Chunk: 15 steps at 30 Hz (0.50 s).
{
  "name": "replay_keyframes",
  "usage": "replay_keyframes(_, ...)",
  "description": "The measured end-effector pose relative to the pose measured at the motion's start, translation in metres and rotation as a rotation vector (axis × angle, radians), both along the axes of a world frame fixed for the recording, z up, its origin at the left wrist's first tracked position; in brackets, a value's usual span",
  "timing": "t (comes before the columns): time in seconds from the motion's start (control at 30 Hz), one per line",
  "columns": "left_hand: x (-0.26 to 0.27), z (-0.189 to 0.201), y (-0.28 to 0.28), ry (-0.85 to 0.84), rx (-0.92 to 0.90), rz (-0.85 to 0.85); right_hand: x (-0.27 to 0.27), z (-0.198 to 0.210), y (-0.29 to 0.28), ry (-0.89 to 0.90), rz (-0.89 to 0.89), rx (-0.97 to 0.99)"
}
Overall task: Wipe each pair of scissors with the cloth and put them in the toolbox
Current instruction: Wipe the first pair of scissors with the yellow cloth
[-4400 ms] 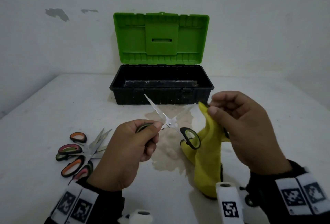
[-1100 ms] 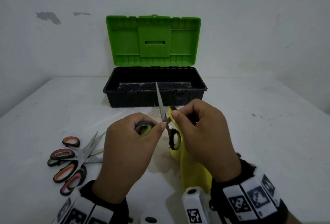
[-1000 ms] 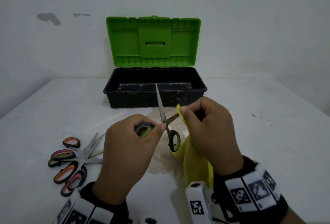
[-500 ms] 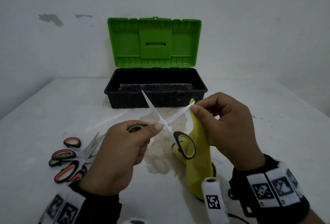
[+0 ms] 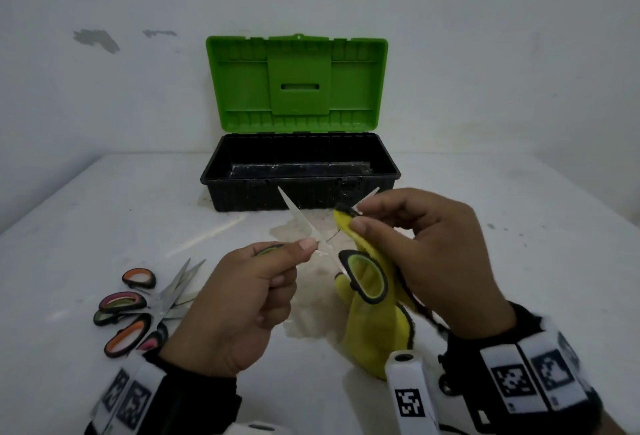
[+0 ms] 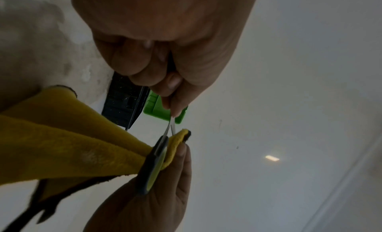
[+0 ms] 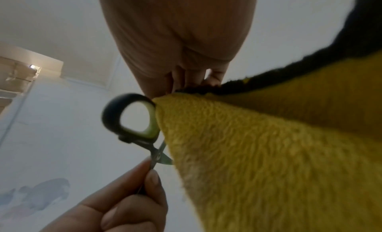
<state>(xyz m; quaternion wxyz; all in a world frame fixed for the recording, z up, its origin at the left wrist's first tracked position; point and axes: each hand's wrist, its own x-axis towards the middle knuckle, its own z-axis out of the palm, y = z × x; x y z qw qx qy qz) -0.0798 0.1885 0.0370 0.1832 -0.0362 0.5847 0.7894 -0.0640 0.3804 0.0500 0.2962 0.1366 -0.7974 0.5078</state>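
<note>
My left hand grips one handle of the green-and-black scissors, whose blades stand spread in an X above the table. One blade points up-left and is bare. My right hand pinches the yellow cloth around the other blade, near its tip. The free handle loop hangs in front of the cloth, which drapes down to the table. In the left wrist view the blades cross just above the cloth fold.
The toolbox stands open behind my hands, its black tray bare and its green lid upright against the wall. Several scissors with orange and pink handles lie piled at the left. A stain marks the white table beneath the scissors.
The scissors have opened from nearly upright into a wide X. My right hand with the cloth has slid outward along the right blade toward its tip.
</note>
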Motion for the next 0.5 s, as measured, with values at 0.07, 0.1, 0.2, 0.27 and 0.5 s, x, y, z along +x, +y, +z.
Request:
replay_keyframes(0.07, 0.001, -0.0004, 0.0015, -0.031, 0.015, -0.008, -0.0016, -0.001, -0.0001, -0.026, 0.031, 0.056)
replay_keyframes(0.1, 0.0013, -0.0003, 0.0016, -0.048, 0.025, -0.014, -0.0022, -0.0014, 0.0004, -0.037, 0.034, 0.084)
replay_keyframes(0.2, 0.0017, 0.0002, 0.0012, -0.105, 0.062, -0.022, -0.0035, -0.0011, 0.0017, -0.02, 0.008, 0.144)
replay_keyframes(0.27, 0.0021, 0.0002, 0.0017, -0.138, 0.093, -0.024, -0.0037, -0.0015, 0.0011, 0.018, 0.006, 0.152)
replay_keyframes(0.5, 0.0037, 0.0014, 0.0055, -0.144, 0.134, -0.022, -0.0024, -0.008, -0.0043, 0.062, 0.019, 0.216)
